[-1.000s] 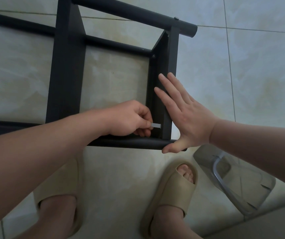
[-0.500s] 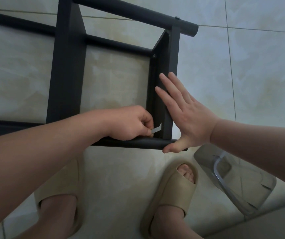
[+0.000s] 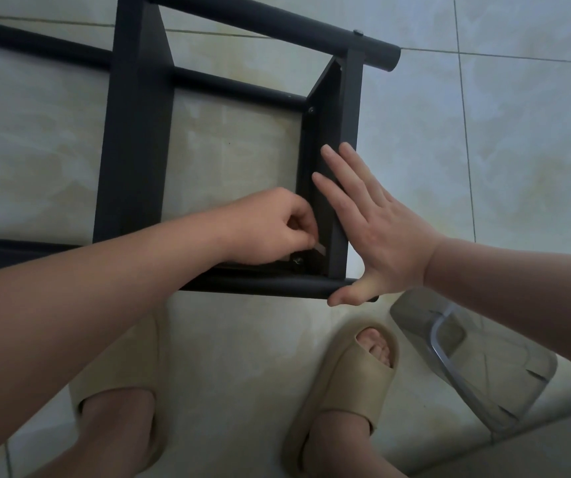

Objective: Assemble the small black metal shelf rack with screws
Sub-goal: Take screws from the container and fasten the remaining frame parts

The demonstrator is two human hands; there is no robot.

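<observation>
Screw-tightening step, frame centre: left hand (image 3: 270, 229) pinches silver key (image 3: 320, 249) at corner screw (image 3: 298, 260), right hand (image 3: 380, 232) braces rack (image 3: 132, 132) flat-fingered; next move likely calls for a steady turn.

Left hand (image 3: 270, 229) pinches small wrench (image 3: 320, 249) inside rack (image 3: 349, 132); right hand (image 3: 380, 229) flat against bracket.

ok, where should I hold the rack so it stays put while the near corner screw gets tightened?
Hold the end panel from its outer side: its flat upright face takes an open palm that counters the tool's push from inside. The right hand does this, thumb hooked on the near tube, while the left hand pinches the small flat wrench at the corner screw.
</observation>
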